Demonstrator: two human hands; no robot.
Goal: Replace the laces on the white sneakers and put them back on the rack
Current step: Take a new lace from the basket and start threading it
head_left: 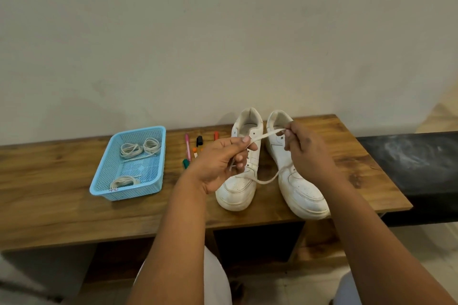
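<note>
Two white sneakers, the left sneaker [238, 168] and the right sneaker [295, 171], stand side by side on the wooden counter [62, 205], toes toward its near edge, heels toward the wall. The right sneaker's toe reaches almost to that edge; bare wood lies between the pair and the counter's right end. Left hand [218, 163] and right hand [307, 151], raised above the pair, each pinch one flat white lace [266, 134], which sags in a loop between the sneakers. Left of the sneakers: several coloured markers [188, 150], then a perforated blue plastic basket [158, 181], rectangular, containing three coiled lace bundles [131, 150]
</note>
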